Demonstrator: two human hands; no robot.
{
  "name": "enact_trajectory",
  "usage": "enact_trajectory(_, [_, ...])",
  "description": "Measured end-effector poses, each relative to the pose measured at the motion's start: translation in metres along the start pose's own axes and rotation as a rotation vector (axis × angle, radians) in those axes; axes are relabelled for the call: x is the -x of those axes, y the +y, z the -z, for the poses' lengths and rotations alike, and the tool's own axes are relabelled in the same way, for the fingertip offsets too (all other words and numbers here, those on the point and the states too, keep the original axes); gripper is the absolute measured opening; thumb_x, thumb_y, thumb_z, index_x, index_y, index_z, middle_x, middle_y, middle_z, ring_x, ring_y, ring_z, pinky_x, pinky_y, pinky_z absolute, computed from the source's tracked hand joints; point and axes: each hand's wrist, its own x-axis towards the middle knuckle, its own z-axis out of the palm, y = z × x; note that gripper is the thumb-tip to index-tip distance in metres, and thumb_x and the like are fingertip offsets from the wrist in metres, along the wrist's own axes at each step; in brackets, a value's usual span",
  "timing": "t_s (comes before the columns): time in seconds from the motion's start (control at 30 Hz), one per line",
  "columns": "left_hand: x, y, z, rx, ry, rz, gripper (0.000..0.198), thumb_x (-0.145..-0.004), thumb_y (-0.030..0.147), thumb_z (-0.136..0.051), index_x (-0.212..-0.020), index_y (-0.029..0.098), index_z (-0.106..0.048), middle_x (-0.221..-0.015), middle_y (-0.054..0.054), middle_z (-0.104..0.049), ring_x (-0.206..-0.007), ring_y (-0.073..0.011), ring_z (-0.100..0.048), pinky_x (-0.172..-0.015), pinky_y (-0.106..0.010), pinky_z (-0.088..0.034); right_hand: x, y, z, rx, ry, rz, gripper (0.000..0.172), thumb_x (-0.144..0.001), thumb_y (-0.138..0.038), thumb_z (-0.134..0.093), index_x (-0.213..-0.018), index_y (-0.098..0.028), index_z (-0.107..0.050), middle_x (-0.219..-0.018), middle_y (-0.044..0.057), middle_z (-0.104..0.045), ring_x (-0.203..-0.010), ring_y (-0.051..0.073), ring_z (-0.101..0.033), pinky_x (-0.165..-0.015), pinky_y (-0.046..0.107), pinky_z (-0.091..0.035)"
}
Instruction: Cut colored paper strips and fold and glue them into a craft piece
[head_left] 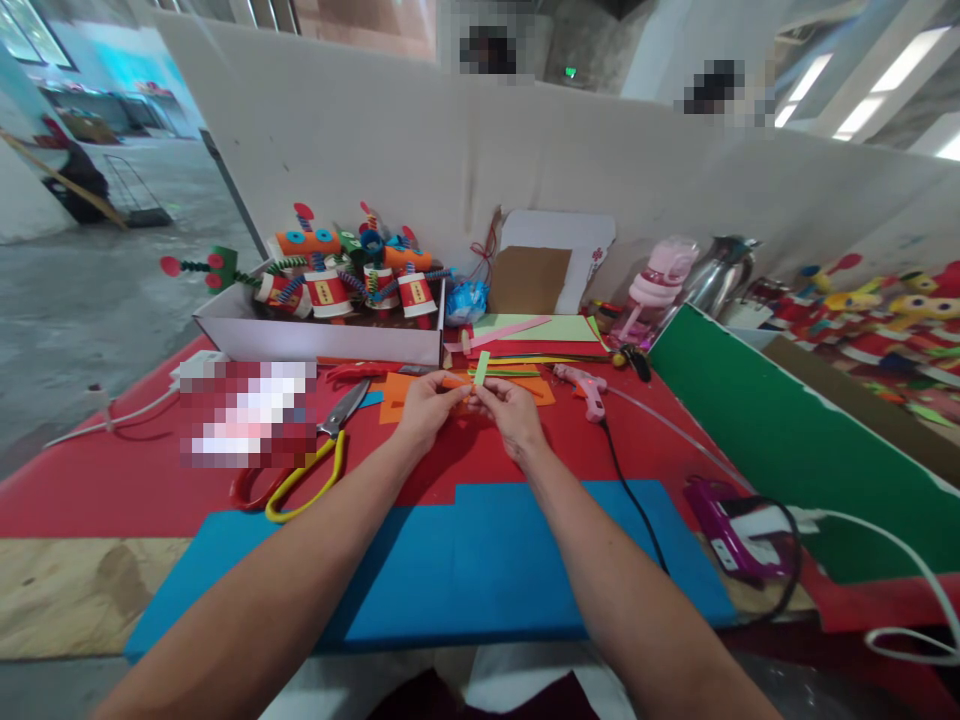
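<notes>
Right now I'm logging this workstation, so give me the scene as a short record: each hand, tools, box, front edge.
left hand: fingertips apparently on an orange paper piece, partly hidden
right hand: pinching the lower end of a light green strip, which stands roughly upright
cutting tool: scissors, red and yellow handles, lying left of the hands
gluing tool: pink glue gun, right of the hands, black cord attached
box: white box holding paper-cup figures
front edge: blue sheet under the forearms
</notes>
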Motion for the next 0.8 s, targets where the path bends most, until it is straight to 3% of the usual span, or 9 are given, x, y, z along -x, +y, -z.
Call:
enact_trajectory(0.4, [-0.0008, -0.0036, 0.0005, 0.087, -0.046, 0.065, 0.036, -0.046, 0.035, -0.085, -0.063, 0.013, -0.062, -0.058, -0.001, -0.063, -0.052, -0.0107, -0.056, -0.055, -0.025, -0.046, 0.0005, -0.006, 0.0037, -0.012, -0.016, -0.051, 0.028, -0.054, -0.035, -0.082, -0.068, -0.016, -0.068, -0.057, -0.002, -0.066, -0.052, 0.01, -0.061, -0.061, 0.025, -0.054])
enact_trajectory(0.53, [-0.0002, -0.0021, -0.0001, 0.09, -0.054, 0.066, 0.035, -0.046, 0.035, -0.085, -0.061, 0.014, -0.061, -0.052, 0.001, -0.06, -0.046, -0.0086, -0.051, -0.047, -0.022, -0.042, 0.0009, -0.0077, 0.0046, -0.079, -0.028, -0.114, 0.029, -0.053, -0.03, -0.083, -0.07, -0.014, -0.067, -0.061, 0.0, -0.068, -0.055, 0.011, -0.064, -0.062, 0.024, -0.055])
enact_trajectory(0.8, [-0.0035, -0.0034, 0.0024, 0.115, -0.008, 0.052, 0.032, -0.052, 0.031, -0.081, -0.056, 0.016, -0.053, -0.046, 0.003, -0.053, -0.042, -0.0067, -0.045, -0.042, -0.02, -0.036, 0.0063, -0.0099, 0.0004, -0.118, -0.025, -0.141, 0.027, -0.054, -0.024, -0.084, -0.071, -0.015, -0.065, -0.063, 0.0, -0.07, -0.058, 0.012, -0.066, -0.067, 0.026, -0.059])
